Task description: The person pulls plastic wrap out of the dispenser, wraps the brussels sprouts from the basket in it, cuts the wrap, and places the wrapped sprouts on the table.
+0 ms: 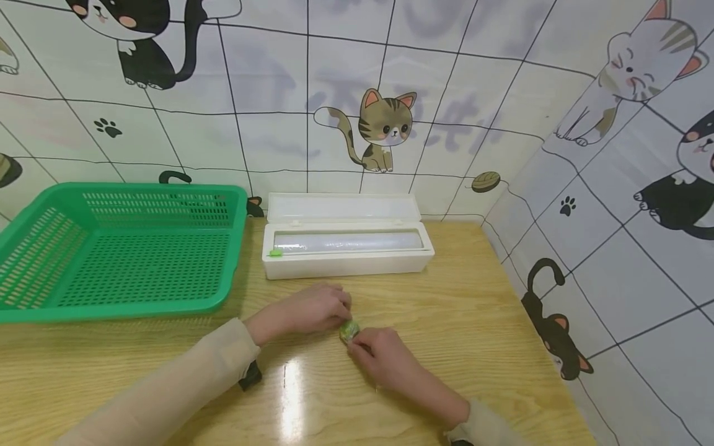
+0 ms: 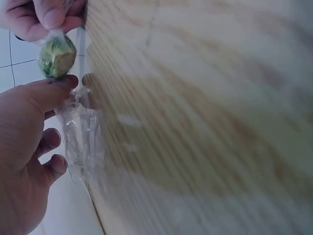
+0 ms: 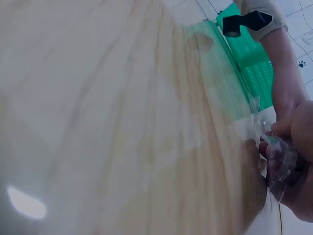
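A small green Brussels sprout (image 1: pixel 349 331), pale at its cut base, is wrapped in clear cling film just above the wooden table. My left hand (image 1: pixel 318 308) pinches the film on one side of it, and loose film (image 2: pixel 85 139) trails past those fingers in the left wrist view. On the other side, my right hand (image 1: pixel 390 359) pinches the gathered film close against the sprout (image 2: pixel 57 56). Crumpled film (image 3: pixel 283 159) shows by the right fingers in the right wrist view, where the sprout itself is hidden.
Behind the hands stands a white cling film box (image 1: pixel 346 265), lid raised, with a film roll (image 1: pixel 351 241) inside and a green slider (image 1: pixel 276 253) at its left. A green plastic basket (image 1: pixel 145 266) occupies the table's left. Cat-print sheeting (image 1: pixel 268 80) backs the table.
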{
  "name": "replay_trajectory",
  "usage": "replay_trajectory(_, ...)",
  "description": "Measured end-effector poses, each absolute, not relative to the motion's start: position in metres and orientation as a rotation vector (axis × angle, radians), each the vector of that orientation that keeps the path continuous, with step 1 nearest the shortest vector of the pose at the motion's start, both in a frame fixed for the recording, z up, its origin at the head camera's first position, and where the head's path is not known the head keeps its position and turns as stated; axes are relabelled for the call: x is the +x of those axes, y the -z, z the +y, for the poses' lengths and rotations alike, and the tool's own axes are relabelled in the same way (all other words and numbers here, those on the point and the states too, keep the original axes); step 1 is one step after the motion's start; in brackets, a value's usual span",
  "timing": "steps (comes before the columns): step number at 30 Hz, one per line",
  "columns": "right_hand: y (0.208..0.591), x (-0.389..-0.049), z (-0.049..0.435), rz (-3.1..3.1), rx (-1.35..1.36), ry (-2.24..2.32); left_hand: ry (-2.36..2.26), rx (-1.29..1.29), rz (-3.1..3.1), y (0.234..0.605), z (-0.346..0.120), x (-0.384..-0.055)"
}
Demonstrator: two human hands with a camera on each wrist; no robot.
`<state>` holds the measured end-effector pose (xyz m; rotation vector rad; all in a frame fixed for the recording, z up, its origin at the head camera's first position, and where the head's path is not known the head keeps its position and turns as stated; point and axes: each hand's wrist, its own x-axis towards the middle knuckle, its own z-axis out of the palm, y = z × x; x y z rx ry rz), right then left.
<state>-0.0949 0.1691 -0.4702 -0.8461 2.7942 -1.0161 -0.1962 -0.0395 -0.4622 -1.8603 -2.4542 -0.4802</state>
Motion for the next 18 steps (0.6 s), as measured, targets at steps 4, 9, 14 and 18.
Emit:
replay_trajectory(4, 0.473, -0.094, 0.160, 2.930, -0.858, 0.928, 0.371, -1.775, -2.438, 0.461, -0.041, -0.195)
replay_trajectory(9, 0.472, -0.089, 0.152, 3.024, -0.808, 0.854, 0.365, -1.731, -2.411, 0.460, -0.042, -0.193)
replay_trajectory(14, 0.467, -0.083, 0.146, 2.968, -0.670, 0.876, 0.386, -1.730, -2.396, 0.463, -0.043, -0.193)
replay_trajectory(18, 0.466, -0.081, 0.144, 2.916, -0.631, 0.890, 0.470, -1.728, -2.410, 0.467, -0.044, -0.194)
